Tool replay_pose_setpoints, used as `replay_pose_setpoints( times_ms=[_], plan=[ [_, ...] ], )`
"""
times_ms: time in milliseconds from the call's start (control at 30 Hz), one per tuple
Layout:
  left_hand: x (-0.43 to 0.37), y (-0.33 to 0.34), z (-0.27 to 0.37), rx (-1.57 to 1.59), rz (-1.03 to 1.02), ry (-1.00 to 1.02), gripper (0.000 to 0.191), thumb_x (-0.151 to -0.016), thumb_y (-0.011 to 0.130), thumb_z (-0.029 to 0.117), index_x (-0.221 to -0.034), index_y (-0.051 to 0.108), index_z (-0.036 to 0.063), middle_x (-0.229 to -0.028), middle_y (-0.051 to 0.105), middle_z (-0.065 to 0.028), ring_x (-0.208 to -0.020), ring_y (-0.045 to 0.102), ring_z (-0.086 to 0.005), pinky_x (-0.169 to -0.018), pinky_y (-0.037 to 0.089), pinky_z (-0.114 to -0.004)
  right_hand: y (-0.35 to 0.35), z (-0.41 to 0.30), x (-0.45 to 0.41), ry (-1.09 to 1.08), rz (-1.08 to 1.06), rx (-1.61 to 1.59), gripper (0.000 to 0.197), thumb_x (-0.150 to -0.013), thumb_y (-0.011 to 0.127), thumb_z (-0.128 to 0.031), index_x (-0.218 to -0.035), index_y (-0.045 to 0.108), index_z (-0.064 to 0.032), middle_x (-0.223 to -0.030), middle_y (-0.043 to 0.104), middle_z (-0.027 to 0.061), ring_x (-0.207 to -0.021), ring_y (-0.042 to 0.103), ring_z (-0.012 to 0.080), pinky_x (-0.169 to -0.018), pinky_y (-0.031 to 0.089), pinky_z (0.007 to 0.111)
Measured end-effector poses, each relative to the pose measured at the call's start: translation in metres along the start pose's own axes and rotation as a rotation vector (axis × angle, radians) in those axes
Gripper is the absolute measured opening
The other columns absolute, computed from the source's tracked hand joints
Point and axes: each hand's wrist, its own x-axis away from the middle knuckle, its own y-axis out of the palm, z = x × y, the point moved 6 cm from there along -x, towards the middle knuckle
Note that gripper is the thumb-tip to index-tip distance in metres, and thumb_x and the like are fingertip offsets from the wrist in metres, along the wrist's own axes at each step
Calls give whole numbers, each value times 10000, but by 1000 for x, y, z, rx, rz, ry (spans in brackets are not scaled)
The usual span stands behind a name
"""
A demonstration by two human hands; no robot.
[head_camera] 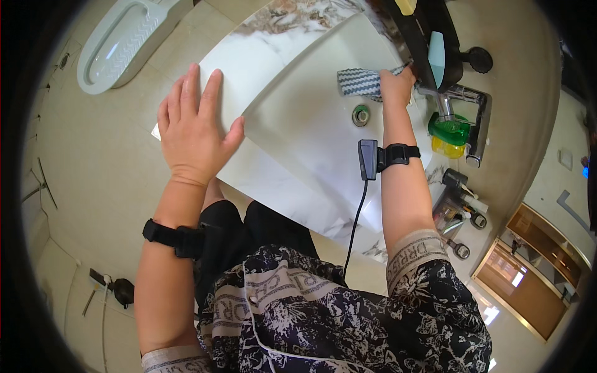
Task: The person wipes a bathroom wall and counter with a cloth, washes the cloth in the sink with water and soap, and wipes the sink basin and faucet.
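My right hand [397, 87] grips a striped grey-and-white cloth [359, 82] at the far right part of a white washbasin [298, 121], beside the chrome faucet [445, 105]. The fingertips are partly hidden near a dark item at the basin's rim. Just below the cloth lies the round drain [360, 115]. My left hand [198, 121] is over the left edge of the marble-patterned counter [261, 42], palm down, fingers spread, with nothing held. Black straps circle both forearms, and a cable hangs from the small device on the right one.
Green [448, 129] and yellow [447, 147] bottles stand behind the faucet. A dark holder with a pale blue item [436, 59] is above them. Toiletries in a clear organizer [450, 212] sit at right. A squat toilet [121, 44] is on the floor at upper left.
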Motion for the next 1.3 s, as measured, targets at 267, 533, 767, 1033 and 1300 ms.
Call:
replay_pose_setpoints(
  times_ms=[267,533,767,1033,1300],
  plan=[
    [-6,10,-1,-71,18,48,671,-720,621,347,-1333,395,196,-1390,353,-89,-1251,348,-266,-1010,264,-402,5,-62,18,-493,-154,-8,757,-686,568,-235,-1379,294,-100,-1453,257,77,-1219,417,292,-971,373,357],
    [-4,14,-3,-115,-22,28,667,-732,609,356,-1341,384,202,-1398,340,-90,-1259,337,-275,-1017,255,-404,-24,33,23,-83,-150,113,743,-701,531,-217,-1390,264,-144,-1474,200,58,-1204,429,315,-939,401,393],
    [-5,7,-6,-57,-33,-8,658,-712,620,341,-1318,410,195,-1386,356,-81,-1247,350,-274,-1013,260,-410,-10,-8,-15,53,-101,73,597,-666,551,-238,-1188,480,43,-1207,495,265,-1120,493,353,-953,383,400],
    [-3,-5,-25,86,22,-56,628,-620,688,281,-1212,515,163,-1320,420,-80,-1182,401,-253,-983,297,-396,2,-10,-18,-84,-83,-62,699,-666,574,-235,-1286,401,37,-1247,484,252,-1149,485,325,-955,365,331],
    [8,4,-33,132,19,-102,651,-635,643,318,-1256,496,188,-1371,387,-65,-1220,383,-236,-1017,269,-368,1,-12,-22,69,-275,-298,792,-712,563,-166,-1383,207,60,-1373,349,223,-1183,433,273,-947,347,297]
  ],
)
